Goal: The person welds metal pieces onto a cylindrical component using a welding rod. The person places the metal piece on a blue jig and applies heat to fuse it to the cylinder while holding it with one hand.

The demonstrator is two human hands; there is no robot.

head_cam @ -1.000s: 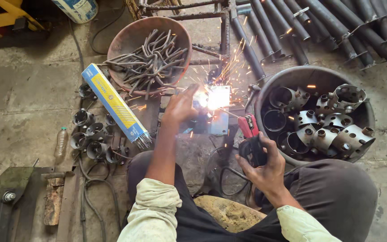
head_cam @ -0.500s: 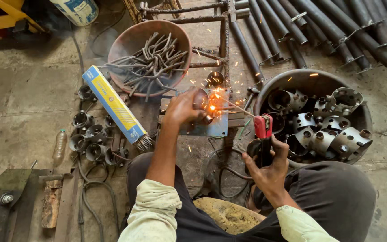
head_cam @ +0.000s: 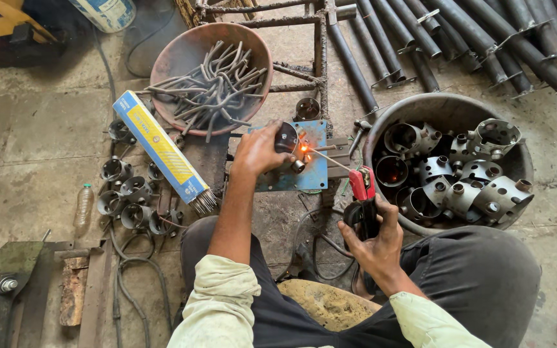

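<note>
Near the centre of the frame, a small round metal part (head_cam: 286,136) is pinched in the fingers of the left hand (head_cam: 257,153) and held on a blue plate (head_cam: 312,173) lying on the floor. A red electrode holder (head_cam: 360,193) is gripped lower right of centre by the right hand (head_cam: 374,241), fingers wrapped tightly around it. Its rod (head_cam: 329,157) reaches up-left to a glowing orange spot (head_cam: 303,147) beside the part. A basin of metal fittings (head_cam: 449,169) is seen at the right.

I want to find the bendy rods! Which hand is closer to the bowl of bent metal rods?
Left. The left hand rests on the blue plate just below the bowl of bent rods; the right hand holds the red welding holder, farther away.
</note>
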